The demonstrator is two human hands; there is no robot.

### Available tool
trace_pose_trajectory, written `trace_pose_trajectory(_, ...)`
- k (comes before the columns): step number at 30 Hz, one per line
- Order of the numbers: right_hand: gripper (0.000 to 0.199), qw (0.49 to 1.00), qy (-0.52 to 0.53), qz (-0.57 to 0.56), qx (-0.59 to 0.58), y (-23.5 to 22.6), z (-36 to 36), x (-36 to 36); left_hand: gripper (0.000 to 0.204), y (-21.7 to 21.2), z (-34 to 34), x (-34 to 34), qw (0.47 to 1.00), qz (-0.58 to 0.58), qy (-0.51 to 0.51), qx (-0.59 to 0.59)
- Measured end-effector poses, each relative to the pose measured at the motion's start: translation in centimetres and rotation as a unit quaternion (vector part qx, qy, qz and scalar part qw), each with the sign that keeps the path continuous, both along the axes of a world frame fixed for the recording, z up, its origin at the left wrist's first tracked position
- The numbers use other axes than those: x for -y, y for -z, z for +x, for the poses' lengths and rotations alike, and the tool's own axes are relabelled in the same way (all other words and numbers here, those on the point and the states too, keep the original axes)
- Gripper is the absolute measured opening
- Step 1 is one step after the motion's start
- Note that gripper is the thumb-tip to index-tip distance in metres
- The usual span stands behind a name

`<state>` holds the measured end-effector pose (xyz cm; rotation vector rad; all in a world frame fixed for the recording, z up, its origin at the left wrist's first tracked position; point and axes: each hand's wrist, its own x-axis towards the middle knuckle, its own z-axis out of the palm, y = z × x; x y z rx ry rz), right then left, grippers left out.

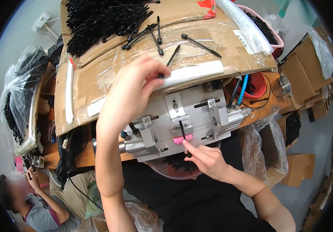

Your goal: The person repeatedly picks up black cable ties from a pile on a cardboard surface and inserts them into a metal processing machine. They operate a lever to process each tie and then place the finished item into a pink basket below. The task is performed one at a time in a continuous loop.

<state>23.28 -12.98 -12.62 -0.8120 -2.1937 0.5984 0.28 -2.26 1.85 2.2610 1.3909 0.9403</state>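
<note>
1. Far left, a clear bag of black parts point(17, 100) hangs beside the counter point(77, 156), and a co-worker point(39, 208) sits below it, well apart from the work.
2. A heap of black pins point(97, 23) lies on the taped cardboard sheet point(108, 73) that covers the counter's top.
3. The left hand point(131, 92) reaches up over the cardboard, its fingers point(156, 69) pinched on the lower end of one loose black pin point(171, 58) — lift it clear of its neighbours before it comes down.
4. The metal fixture point(189, 116) sits under the cardboard's edge, with a pink block point(183, 138) at its front and a thin black pin point(181, 129) standing upright in its centre slot.
5. The right hand point(209, 160) has its fingers point(189, 147) closed on that pin's lower end, just below the pink block — the pin is best kept straight in line with the slot.
</note>
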Motion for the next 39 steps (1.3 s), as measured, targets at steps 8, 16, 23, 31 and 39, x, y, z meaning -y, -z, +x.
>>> trace_pose_trajectory(8, 0.033, 0.959, 0.136, 0.240, 0.073, -11.4, -1.0, -11.2, 0.063, 7.9, 5.2, 15.1, 0.979, 0.092, -0.153, -0.102)
trace_pose_trajectory(16, 0.017, 0.936, 0.179, 0.064, 0.297, -16.5, -4.0, -24.5, 0.074, 12.0, 9.3, 16.1, 0.977, 0.001, -0.139, -0.164)
trace_pose_trajectory(23, 0.032, 0.979, 0.084, -0.137, -0.126, -16.7, 1.7, -12.6, 0.073, 10.6, 8.5, 15.6, 0.974, -0.030, -0.126, -0.187)
trace_pose_trajectory(31, 0.058, 0.999, 0.045, 0.008, -0.014, -3.2, 1.1, 1.4, 0.035, 2.9, 3.2, -1.2, 0.968, 0.179, -0.160, -0.074)
trace_pose_trajectory(39, 0.056, 0.999, 0.038, 0.008, -0.003, -0.7, -0.8, 0.8, 0.014, 1.8, 1.1, -4.1, 0.988, 0.072, -0.130, -0.035)
